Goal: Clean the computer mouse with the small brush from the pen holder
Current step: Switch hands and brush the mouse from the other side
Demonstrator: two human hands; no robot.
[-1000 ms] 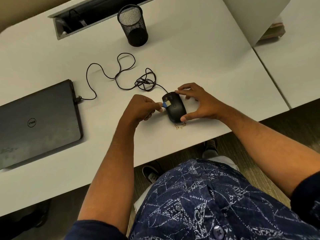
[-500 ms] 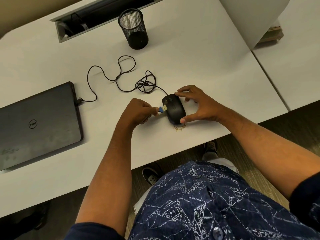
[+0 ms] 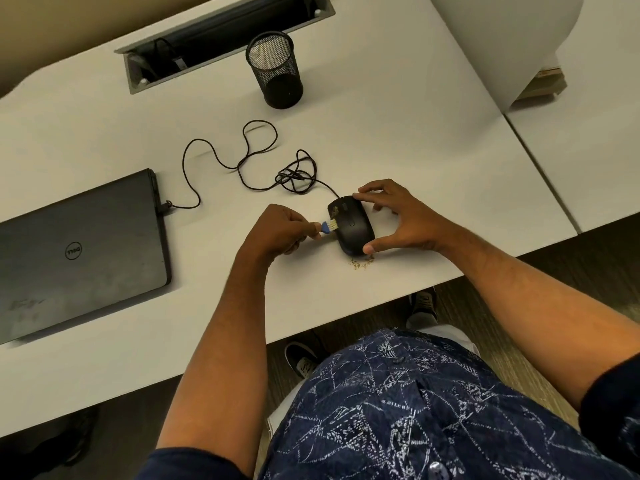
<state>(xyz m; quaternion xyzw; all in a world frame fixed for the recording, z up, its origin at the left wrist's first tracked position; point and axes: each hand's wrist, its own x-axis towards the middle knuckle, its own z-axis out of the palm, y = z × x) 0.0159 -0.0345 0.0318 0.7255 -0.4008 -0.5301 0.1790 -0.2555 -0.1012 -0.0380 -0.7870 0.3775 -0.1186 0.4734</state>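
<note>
Sitting near the front edge of the desk (image 3: 398, 126), the mouse (image 3: 351, 225) is a small black plastic shell, light and hard, with a smooth, rounded back that would likely slide under sideways brushing if nothing braced it. The right hand (image 3: 403, 220) braces it: the thumb presses the near end, a fingertip rests on the far end by the buttons, and the other fingers are spread and lifted clear of the shell. That end-to-end hold looks like the sensible one, since it leaves the top and the left flank bare for the brush (image 3: 329, 227).

The brush is tiny, with a blue handle and pale bristles, soft at the tip and probably too light to need more than a pinch. The left hand (image 3: 277, 232) has its fingers curled together around the handle, most of which is hidden in the fist, and the bristles touch the mouse's left side. A fleck of pale debris shows on the left button, so that area probably needs more passes.

A few crumbs (image 3: 360, 264) lie on the desk just in front of the mouse (apparently swept off it). The cord (image 3: 263, 157) trails away in loose loops toward the laptop (image 3: 79, 251), limp enough not to tug. The holder (image 3: 275, 71) stands well apart, farther back.
</note>
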